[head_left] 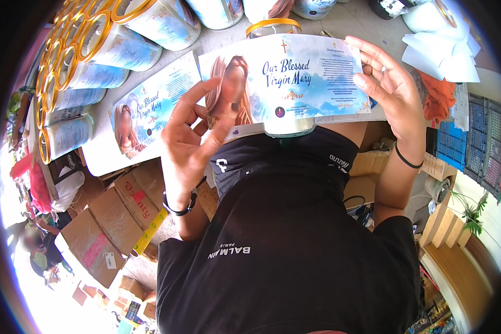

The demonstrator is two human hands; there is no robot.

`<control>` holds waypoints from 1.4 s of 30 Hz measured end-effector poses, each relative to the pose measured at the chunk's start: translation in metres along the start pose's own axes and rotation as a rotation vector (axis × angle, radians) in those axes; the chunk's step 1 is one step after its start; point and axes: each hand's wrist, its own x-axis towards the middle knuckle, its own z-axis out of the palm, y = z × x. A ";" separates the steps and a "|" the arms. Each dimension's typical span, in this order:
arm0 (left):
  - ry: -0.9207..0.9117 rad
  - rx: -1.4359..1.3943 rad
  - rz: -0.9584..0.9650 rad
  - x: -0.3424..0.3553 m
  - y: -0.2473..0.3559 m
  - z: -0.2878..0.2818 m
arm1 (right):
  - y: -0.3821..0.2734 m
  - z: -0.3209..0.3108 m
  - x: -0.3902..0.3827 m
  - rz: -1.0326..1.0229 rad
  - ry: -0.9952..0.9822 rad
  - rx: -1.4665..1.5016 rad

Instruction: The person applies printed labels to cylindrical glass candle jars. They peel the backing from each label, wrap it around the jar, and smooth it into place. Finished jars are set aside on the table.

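A wide printed paper label (295,78), with sky-blue clouds and a veiled figure, is stretched between my two hands at the table's near edge. My right hand (392,89) pinches its right end between thumb and fingers. At the left end, my left hand (192,136) has its thumb and fingers closed on the label beside the printed figure. Behind the label lies a clear glass jar (289,127) with a gold rim; the label hides its middle. A second matching label (145,119) rests flat on the table, left of my left hand.
Several labelled jars with gold rims (97,36) are stacked at the far left of the table (217,42). White paper sheets (442,55) and an orange cloth (437,97) lie at the right. Cardboard boxes (100,234) stand below left; blue and dark crates (451,142) are at the right.
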 end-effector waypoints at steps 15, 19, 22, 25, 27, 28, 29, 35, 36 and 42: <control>0.150 0.724 0.269 -0.015 -0.013 0.047 | -0.036 0.041 0.022 -0.371 0.295 -1.131; 0.163 0.646 0.304 -0.021 -0.023 0.054 | -0.036 0.032 0.058 -0.550 -0.119 -0.943; 0.238 0.743 0.398 -0.026 -0.028 0.059 | -0.021 0.035 0.069 -0.598 -0.084 -1.043; 0.283 0.778 0.471 -0.030 -0.032 0.061 | -0.009 0.031 0.075 -0.347 -0.226 -0.653; 0.302 0.833 0.563 -0.030 -0.035 0.060 | -0.003 0.028 0.076 -0.173 -0.239 -0.417; 0.294 0.779 0.592 -0.030 -0.036 0.060 | -0.003 0.026 0.075 -0.132 -0.241 -0.385; 0.288 0.731 0.595 -0.030 -0.037 0.059 | -0.004 0.024 0.073 -0.133 -0.220 -0.370; 0.273 0.459 0.583 -0.015 -0.034 0.043 | -0.031 0.027 0.020 -0.088 0.012 -0.285; 0.259 0.351 0.558 -0.007 -0.034 0.038 | -0.035 0.033 0.002 0.009 0.125 -0.311; 0.104 0.156 0.198 0.023 -0.030 0.015 | -0.010 0.074 -0.042 0.069 0.494 -0.322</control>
